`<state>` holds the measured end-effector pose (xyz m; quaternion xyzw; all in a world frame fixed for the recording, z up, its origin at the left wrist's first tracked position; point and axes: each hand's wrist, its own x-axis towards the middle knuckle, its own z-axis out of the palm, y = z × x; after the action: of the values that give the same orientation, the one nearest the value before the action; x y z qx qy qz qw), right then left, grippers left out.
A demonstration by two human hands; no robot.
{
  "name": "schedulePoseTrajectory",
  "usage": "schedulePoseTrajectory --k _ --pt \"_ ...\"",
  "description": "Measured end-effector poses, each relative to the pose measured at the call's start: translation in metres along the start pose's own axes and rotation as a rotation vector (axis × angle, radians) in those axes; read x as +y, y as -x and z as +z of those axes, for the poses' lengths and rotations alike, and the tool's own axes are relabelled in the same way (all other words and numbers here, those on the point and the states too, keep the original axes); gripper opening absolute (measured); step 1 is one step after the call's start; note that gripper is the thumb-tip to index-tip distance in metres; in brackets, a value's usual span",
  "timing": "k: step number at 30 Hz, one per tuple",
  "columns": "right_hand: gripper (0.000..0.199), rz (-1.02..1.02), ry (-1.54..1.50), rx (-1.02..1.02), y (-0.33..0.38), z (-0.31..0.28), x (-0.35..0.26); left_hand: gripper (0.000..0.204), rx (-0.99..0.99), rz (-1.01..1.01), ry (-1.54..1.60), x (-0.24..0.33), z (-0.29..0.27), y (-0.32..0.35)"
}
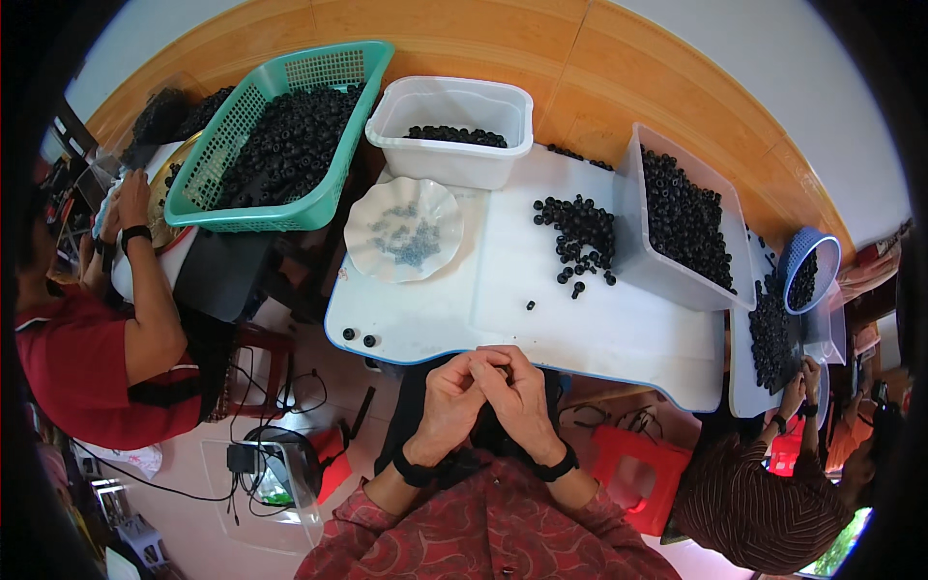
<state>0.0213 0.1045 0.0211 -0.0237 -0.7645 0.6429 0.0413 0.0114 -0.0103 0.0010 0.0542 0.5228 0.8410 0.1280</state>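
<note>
Both hands are held together at the near edge of the white table (599, 338), just below its rim. The left hand (450, 394) and the right hand (522, 391) are pressed against each other, fingers curled and fingertips meeting over the middle. Whether anything is pinched between the fingertips cannot be told; the spot is hidden by the fingers themselves. A black band is worn on each wrist.

Nearest to the hands, one loose black ring (530, 305) is seen alone on the table top, apart from the fingers. Further up, a scattered pile of black rings (580, 234) lies just beside a clear tub (677, 217), which is tilted and filled with more of the same. A white scalloped dish (404, 230) holding small grey-blue parts is set left of the pile. Behind it a white bin (450, 130) with a thin layer of black rings is placed. Two more black rings (359, 337) lie near the table's left corner.

A green mesh basket (280, 135) heaped with black rings is noted at upper left. A blue basket (807, 269) is seen at far right, above a second white surface strewn with rings.

A person in a red shirt (82, 362) is seated at left, hands busy near the green basket. Another person in a striped shirt (749, 503) is seated at lower right. A red stool (638, 474) stands under the table.
</note>
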Motion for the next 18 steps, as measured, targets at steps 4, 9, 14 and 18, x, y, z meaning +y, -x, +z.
schedulePoseTrajectory --k 4,9,14,18 --pt "0.031 -0.043 0.028 0.061 -0.001 0.002 -0.003 0.015 0.005 0.013 0.087 -0.006 -0.002 0.000" --pt "0.037 -0.065 0.079 0.044 -0.001 0.000 -0.007 0.018 -0.035 0.023 0.235 -0.005 -0.002 0.000" --pt "0.055 -0.041 0.146 0.006 0.007 -0.005 -0.014 0.023 -0.089 -0.059 0.468 0.010 -0.005 -0.005" --pt "0.068 -0.151 0.085 -0.017 0.011 -0.005 -0.011 0.034 -0.105 -0.123 0.612 0.018 -0.007 -0.008"
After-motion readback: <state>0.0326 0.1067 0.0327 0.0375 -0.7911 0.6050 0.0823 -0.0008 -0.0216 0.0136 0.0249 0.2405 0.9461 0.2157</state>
